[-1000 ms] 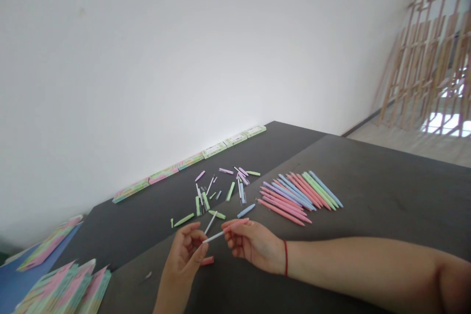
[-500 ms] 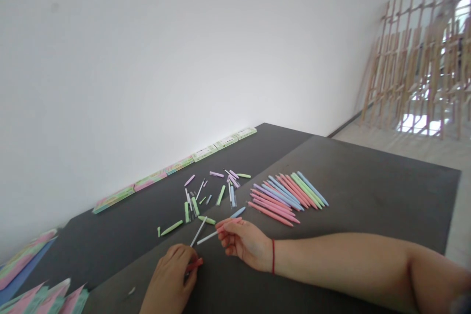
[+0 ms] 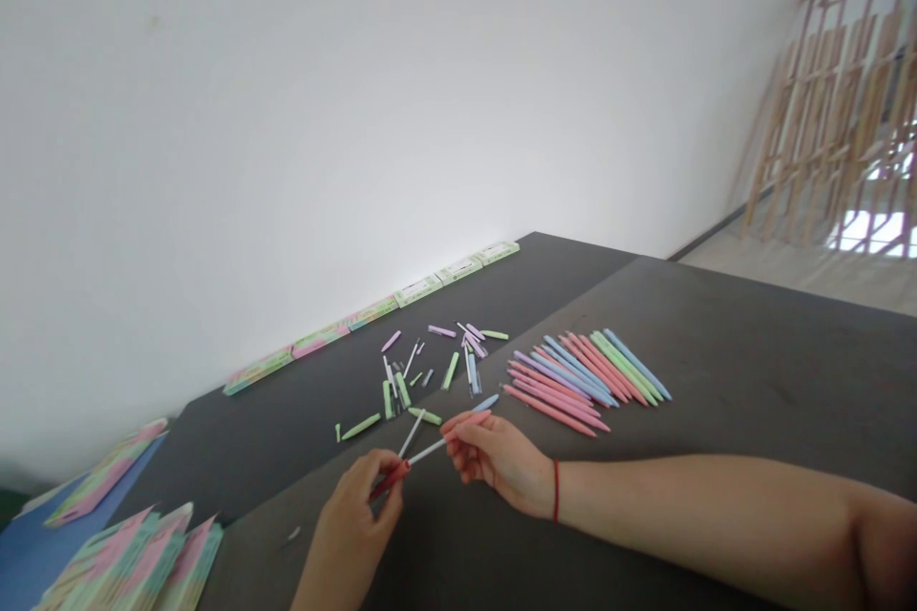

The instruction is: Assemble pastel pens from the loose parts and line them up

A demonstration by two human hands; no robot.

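My left hand (image 3: pixel 362 511) pinches a red pen barrel (image 3: pixel 391 479) whose end points up toward the right. My right hand (image 3: pixel 494 458) holds a pink pen part (image 3: pixel 469 422) with a white refill (image 3: pixel 428 451) sticking out of it. The refill's free end meets the mouth of the red barrel; how far in it goes, I cannot tell. Another white refill (image 3: pixel 412 432) lies just behind my left hand. A blue pen part (image 3: pixel 485 403) and a green pen part (image 3: pixel 425 416) lie on the table beyond my right hand.
Right of centre lies a row of assembled pens (image 3: pixel 565 377) in several colours. Loose pen parts (image 3: pixel 401 389) are scattered left of it on the dark table (image 3: pixel 752 372). Flat packs (image 3: pixel 322 336) line the wall; more packets (image 3: pixel 150 558) are stacked at front left. Wooden racks (image 3: pixel 845 115) stand beyond.
My left hand has lifted and turned the red barrel toward my right hand. The refill in my right hand now meets the barrel's end. The whole view has shifted slightly.
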